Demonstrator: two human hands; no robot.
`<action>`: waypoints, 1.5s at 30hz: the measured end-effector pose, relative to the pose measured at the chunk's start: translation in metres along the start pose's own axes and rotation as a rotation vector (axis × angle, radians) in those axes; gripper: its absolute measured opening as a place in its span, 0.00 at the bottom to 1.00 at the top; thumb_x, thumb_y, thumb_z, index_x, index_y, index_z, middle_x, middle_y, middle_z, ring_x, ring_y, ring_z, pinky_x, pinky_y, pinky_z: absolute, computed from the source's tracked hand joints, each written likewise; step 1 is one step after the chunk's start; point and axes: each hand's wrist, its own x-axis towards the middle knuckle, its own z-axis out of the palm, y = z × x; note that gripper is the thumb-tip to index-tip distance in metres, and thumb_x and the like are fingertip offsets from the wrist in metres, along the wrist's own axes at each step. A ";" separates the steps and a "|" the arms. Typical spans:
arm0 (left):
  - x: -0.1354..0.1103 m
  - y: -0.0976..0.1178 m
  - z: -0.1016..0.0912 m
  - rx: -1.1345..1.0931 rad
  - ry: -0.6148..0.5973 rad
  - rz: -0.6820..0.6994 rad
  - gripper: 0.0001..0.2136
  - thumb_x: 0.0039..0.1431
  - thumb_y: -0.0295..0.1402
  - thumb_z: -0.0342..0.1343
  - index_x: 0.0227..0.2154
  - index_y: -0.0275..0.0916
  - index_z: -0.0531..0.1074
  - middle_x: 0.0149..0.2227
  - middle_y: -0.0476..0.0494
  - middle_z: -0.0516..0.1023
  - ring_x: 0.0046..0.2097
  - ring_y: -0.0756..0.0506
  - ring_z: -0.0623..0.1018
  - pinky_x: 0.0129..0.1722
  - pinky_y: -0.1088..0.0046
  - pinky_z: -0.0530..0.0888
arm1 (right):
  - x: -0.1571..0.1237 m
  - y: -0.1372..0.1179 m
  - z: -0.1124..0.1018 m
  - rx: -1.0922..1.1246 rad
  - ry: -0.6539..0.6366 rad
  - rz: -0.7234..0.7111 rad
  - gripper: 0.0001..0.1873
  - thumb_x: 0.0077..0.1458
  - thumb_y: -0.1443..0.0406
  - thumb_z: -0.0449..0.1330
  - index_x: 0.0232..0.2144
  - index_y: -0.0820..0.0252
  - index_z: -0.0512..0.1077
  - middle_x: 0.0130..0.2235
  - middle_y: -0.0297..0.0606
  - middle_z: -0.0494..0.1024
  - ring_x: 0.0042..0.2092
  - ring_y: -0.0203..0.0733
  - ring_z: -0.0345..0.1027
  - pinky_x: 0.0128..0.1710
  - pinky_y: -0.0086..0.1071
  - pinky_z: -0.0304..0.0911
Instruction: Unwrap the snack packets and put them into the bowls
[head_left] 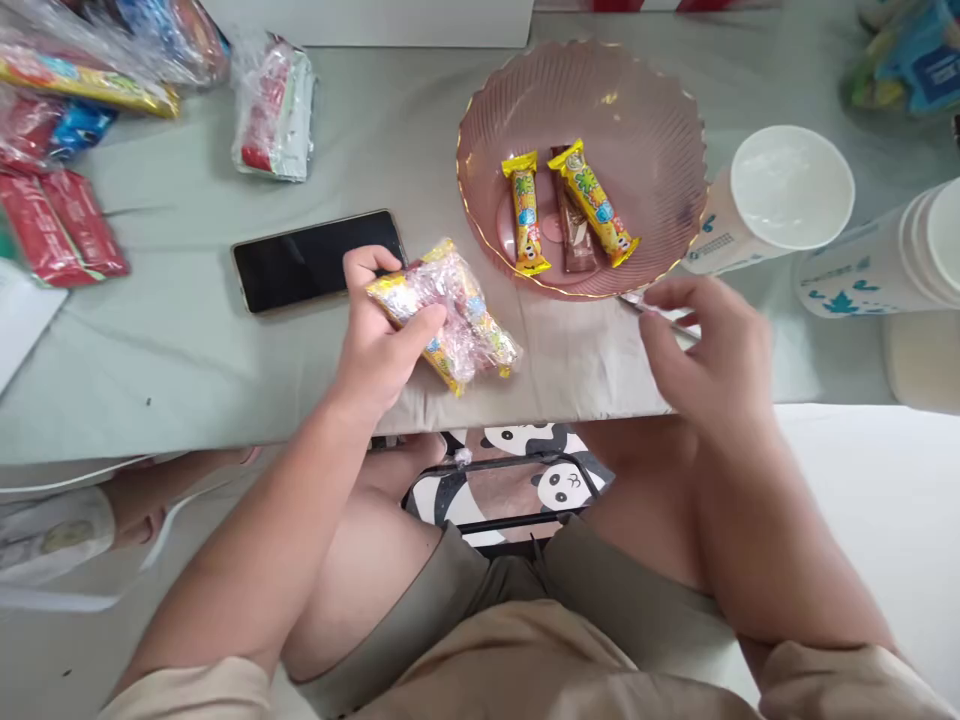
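Note:
My left hand (382,345) grips a pack of yellow snack bars (472,315) in crinkled clear film, thumb on top, just above the table's front edge. At the right, my right hand (712,345) has its thumb and fingers curled together beside the bowl's lower rim. A slim metallic tool (686,330) shows at those fingers, partly hidden, and its kind is unclear. The pink ribbed bowl (645,120) with a gold rim stands between and behind the hands. Inside lie two yellow-wrapped bars (526,215) and a brown-wrapped bar (577,235).
A phone (311,262) lies left of my left hand. Red packs (60,225), a film-wrapped packet (276,110) and more bagged snacks sit at the far left. Right of the bowl stand a paper cup (791,190) and stacked cups (862,265). A panda-patterned item (559,485) is below the table.

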 end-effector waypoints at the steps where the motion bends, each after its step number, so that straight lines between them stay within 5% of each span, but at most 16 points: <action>1: 0.000 -0.001 -0.001 -0.017 0.003 -0.014 0.28 0.55 0.50 0.70 0.48 0.51 0.59 0.41 0.49 0.67 0.36 0.49 0.73 0.34 0.72 0.75 | 0.004 0.011 -0.002 -0.117 -0.030 0.065 0.15 0.58 0.61 0.58 0.46 0.56 0.76 0.47 0.49 0.82 0.49 0.58 0.76 0.52 0.53 0.71; 4: -0.002 -0.001 0.003 -0.048 0.004 -0.050 0.28 0.52 0.51 0.71 0.47 0.49 0.61 0.41 0.49 0.66 0.35 0.49 0.72 0.32 0.73 0.73 | 0.011 0.031 -0.004 -0.384 -0.203 0.167 0.22 0.57 0.61 0.57 0.52 0.62 0.76 0.52 0.57 0.79 0.55 0.66 0.73 0.55 0.57 0.67; 7: -0.006 0.003 0.005 -0.048 -0.052 -0.099 0.29 0.50 0.52 0.71 0.47 0.47 0.63 0.40 0.49 0.68 0.36 0.48 0.74 0.34 0.71 0.75 | 0.007 0.025 -0.005 -0.462 -0.339 0.184 0.15 0.58 0.63 0.56 0.45 0.60 0.76 0.46 0.54 0.80 0.48 0.60 0.74 0.45 0.46 0.67; 13: -0.006 0.009 0.001 -0.026 -0.143 -0.172 0.29 0.47 0.51 0.72 0.47 0.45 0.66 0.42 0.46 0.73 0.42 0.43 0.77 0.42 0.65 0.77 | -0.019 -0.022 0.001 -0.153 -0.625 -0.094 0.07 0.62 0.59 0.52 0.35 0.56 0.66 0.36 0.41 0.77 0.34 0.44 0.68 0.35 0.36 0.57; 17: -0.002 0.003 0.004 0.016 -0.130 -0.137 0.31 0.46 0.56 0.71 0.46 0.45 0.67 0.42 0.44 0.73 0.42 0.42 0.77 0.43 0.62 0.77 | -0.025 -0.034 0.024 0.211 -0.484 -0.198 0.05 0.60 0.60 0.52 0.34 0.54 0.62 0.29 0.35 0.73 0.30 0.42 0.66 0.34 0.36 0.59; 22: -0.001 -0.004 0.011 0.131 -0.080 -0.051 0.27 0.50 0.55 0.68 0.44 0.44 0.68 0.40 0.45 0.73 0.41 0.42 0.77 0.44 0.59 0.77 | -0.015 -0.032 0.059 0.476 -0.365 -0.032 0.04 0.58 0.60 0.53 0.34 0.52 0.61 0.25 0.31 0.69 0.28 0.42 0.65 0.32 0.37 0.61; 31: -0.012 0.007 0.027 0.336 0.009 -0.051 0.15 0.47 0.28 0.61 0.40 0.43 0.70 0.33 0.48 0.73 0.34 0.44 0.74 0.41 0.61 0.77 | -0.012 -0.032 0.072 0.462 -0.308 -0.002 0.05 0.58 0.59 0.54 0.33 0.52 0.62 0.28 0.32 0.71 0.30 0.43 0.64 0.36 0.38 0.62; 39: -0.017 0.020 0.024 0.281 0.041 -0.064 0.13 0.46 0.32 0.62 0.37 0.43 0.69 0.30 0.50 0.73 0.31 0.47 0.71 0.32 0.69 0.70 | -0.017 -0.037 0.072 0.447 -0.207 0.017 0.08 0.54 0.57 0.54 0.34 0.53 0.64 0.26 0.31 0.69 0.30 0.41 0.62 0.33 0.36 0.55; 45: -0.015 0.017 0.025 0.287 0.070 -0.049 0.15 0.47 0.34 0.63 0.39 0.43 0.70 0.31 0.49 0.74 0.31 0.46 0.71 0.32 0.68 0.69 | -0.020 -0.045 0.080 0.464 -0.108 -0.004 0.08 0.57 0.57 0.54 0.35 0.53 0.62 0.29 0.33 0.71 0.32 0.42 0.64 0.36 0.39 0.63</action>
